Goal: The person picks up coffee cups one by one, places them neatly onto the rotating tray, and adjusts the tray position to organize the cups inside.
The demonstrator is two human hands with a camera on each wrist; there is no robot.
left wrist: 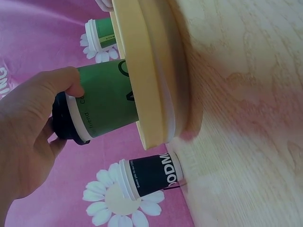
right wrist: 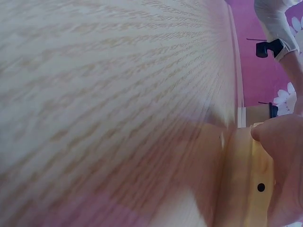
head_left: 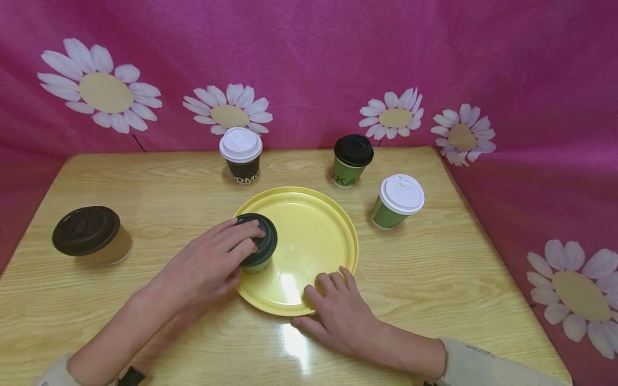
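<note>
My left hand (head_left: 205,265) grips a green paper coffee cup (left wrist: 106,101) by its black lid (head_left: 268,241), fingers over the top and thumb at the side in the left wrist view. This cup stands upright at the left inside edge of a round yellow tray (head_left: 314,230); the tray's wall hides its base in the left wrist view. At the tray's near right rim, my right hand (head_left: 344,316) holds on with fingers curled over the edge and thumb outside. The right wrist view shows that hand close against the yellow rim (right wrist: 258,165).
Behind the tray stand a black cup with a white lid (head_left: 243,169) and a green cup with a black lid (head_left: 346,172). A green cup with a white lid (head_left: 388,214) is to its right. Far left is a brown cup with a dark lid (head_left: 108,249). Pink flowered cloth (head_left: 309,69) borders the table.
</note>
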